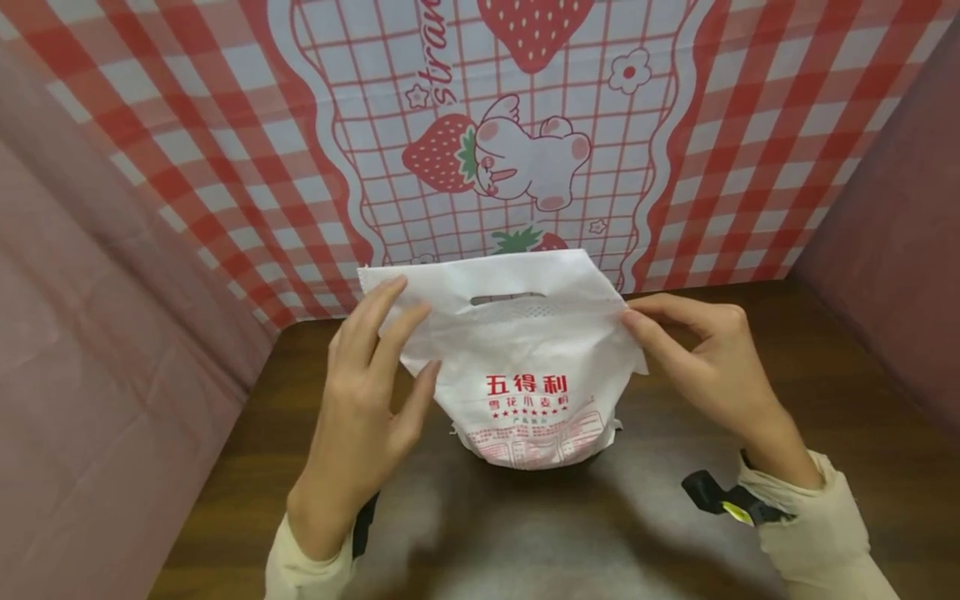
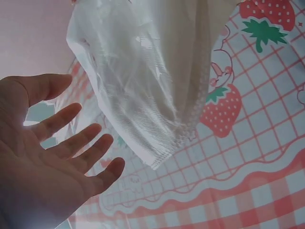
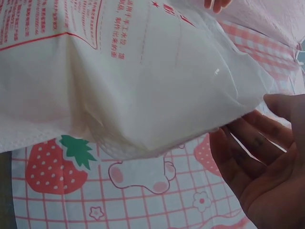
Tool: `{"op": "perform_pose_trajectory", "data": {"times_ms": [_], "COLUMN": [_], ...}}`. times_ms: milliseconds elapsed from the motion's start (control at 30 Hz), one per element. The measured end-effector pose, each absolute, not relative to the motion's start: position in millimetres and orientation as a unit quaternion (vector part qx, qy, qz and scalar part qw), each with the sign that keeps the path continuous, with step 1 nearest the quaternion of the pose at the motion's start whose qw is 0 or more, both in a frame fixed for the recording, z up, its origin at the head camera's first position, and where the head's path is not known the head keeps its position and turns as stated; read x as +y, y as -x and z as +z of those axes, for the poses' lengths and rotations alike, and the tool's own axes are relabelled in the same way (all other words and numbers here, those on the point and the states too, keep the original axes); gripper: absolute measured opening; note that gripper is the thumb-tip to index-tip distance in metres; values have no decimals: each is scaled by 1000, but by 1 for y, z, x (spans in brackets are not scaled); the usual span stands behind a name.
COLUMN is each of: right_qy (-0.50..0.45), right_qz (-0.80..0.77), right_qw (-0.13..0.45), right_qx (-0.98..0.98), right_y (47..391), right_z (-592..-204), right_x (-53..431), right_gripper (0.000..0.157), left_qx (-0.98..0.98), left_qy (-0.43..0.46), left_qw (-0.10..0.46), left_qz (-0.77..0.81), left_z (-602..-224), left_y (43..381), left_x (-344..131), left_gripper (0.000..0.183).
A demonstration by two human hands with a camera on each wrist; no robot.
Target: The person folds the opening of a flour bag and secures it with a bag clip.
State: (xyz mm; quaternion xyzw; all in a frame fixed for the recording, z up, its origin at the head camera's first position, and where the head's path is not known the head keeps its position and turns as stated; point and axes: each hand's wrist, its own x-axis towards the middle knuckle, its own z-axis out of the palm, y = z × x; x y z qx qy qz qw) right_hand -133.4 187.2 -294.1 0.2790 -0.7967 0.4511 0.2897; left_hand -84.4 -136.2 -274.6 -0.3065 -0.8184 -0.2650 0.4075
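Observation:
A white flour bag (image 1: 540,342) with red Chinese lettering and a slot handle along its top stands upright on the table in the head view. My right hand (image 1: 712,367) pinches the bag's upper right edge between thumb and fingers. In the right wrist view, that hand's thumb (image 3: 279,104) is at the corner of the bag (image 3: 181,100), with the other fingers along its edge. My left hand (image 1: 356,408) is beside the upper left edge, fingers spread. The left wrist view shows a gap between the left hand (image 2: 52,157) and the bag (image 2: 133,90).
A dark brown wooden table (image 1: 270,433) lies under the bag. Behind it hangs a red-and-white checked cloth (image 1: 720,150) with strawberries and a cartoon animal. Pink cloth (image 1: 97,333) closes off the left side, and another pink panel (image 1: 900,192) stands at the right.

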Motion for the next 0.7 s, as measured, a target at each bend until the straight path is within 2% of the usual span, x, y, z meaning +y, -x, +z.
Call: {"op": "perform_pose_trajectory", "data": {"times_ms": [300,700], "right_qy": [-308,-346], "right_qz": [424,411], "right_qw": [289,304], "right_qx": [-801,-786], "right_y": [129,135], "right_z": [-291,-295], "right_x": [192,191], "right_gripper": [33,28], "left_qx": [-814,-799], "left_qy": [335,351], "left_qw": [400,423], "left_qz": [-255,-243], "left_z": [-275,-273], "left_y": [81,75], "left_x": [-125,-107], "left_gripper": [49,37]}}
